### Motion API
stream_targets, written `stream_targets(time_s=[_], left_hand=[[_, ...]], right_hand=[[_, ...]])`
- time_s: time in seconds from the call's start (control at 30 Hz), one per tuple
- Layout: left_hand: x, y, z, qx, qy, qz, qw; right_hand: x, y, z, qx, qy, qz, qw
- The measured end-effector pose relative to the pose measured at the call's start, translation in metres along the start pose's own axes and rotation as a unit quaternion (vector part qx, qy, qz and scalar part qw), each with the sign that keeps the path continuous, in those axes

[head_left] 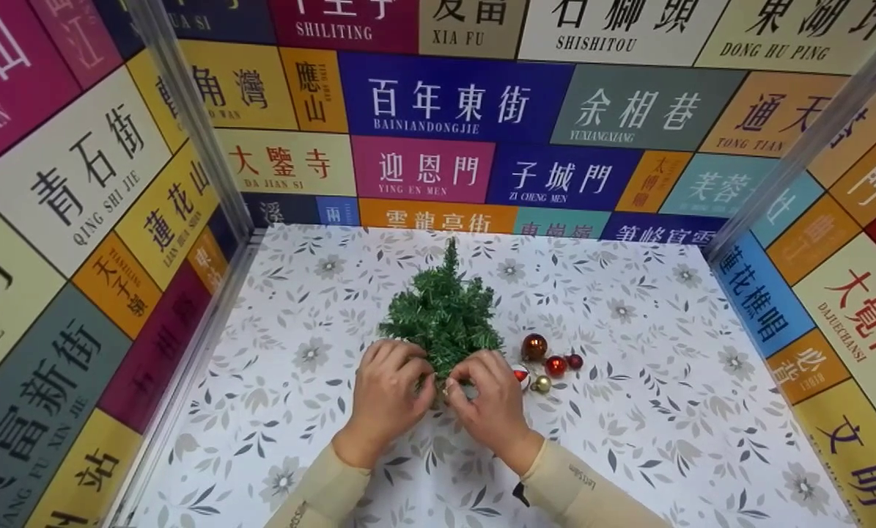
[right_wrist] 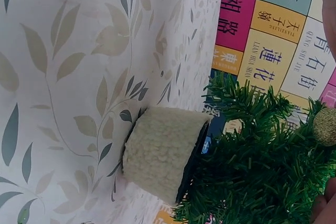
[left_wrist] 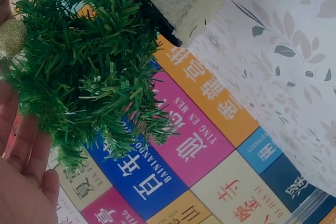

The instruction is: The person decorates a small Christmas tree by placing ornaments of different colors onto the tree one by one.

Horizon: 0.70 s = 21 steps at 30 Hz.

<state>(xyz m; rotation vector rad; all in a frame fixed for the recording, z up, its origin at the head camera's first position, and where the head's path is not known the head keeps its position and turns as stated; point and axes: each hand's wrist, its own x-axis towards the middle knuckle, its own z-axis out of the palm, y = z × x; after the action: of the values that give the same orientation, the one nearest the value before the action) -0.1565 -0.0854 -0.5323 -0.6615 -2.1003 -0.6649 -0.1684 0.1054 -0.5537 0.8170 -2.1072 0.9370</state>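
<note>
A small green artificial Christmas tree stands on the table in front of me. Its base is wrapped in fuzzy cream cloth. Low at the front of the tree, a glittery gold Christmas bauble sits between my two hands. My left hand comes in from the left, thumb and forefinger pinched at the bauble, its other fingers loosely bent beside the branches. From the right, my right hand also pinches there with thumb and forefinger. The bauble's hanging loop is hidden by the fingers.
Right of the tree lie several loose baubles: a large copper one, a red one, a small dark red one and a small gold one. A red-and-white one is partly behind my right hand. Sign-printed walls enclose the floral tabletop.
</note>
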Motion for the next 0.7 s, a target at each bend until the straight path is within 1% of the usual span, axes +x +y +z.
stream_targets(time_s=[0.27,0.43,0.53,0.7], left_hand=[[0.0005,-0.0015,0.0015,-0.009,0.011,-0.014,0.9998],[-0.0004,-0.0015,0.0040,-0.007,0.018,-0.022,0.9996],[-0.0006,-0.0011,0.0048,-0.003,0.021,-0.025,0.9995],[-0.0008,-0.0009,0.0061,0.004,0.016,-0.033,0.9993]], right_hand=[[0.0020,-0.0018,0.0012,0.017,0.007,0.033,0.999],[0.0021,-0.0023,0.0021,0.013,0.002,0.057,0.998],[0.0017,-0.0020,0.0029,0.012,0.006,0.064,0.998],[0.0017,-0.0024,0.0037,0.003,0.012,0.069,0.998]])
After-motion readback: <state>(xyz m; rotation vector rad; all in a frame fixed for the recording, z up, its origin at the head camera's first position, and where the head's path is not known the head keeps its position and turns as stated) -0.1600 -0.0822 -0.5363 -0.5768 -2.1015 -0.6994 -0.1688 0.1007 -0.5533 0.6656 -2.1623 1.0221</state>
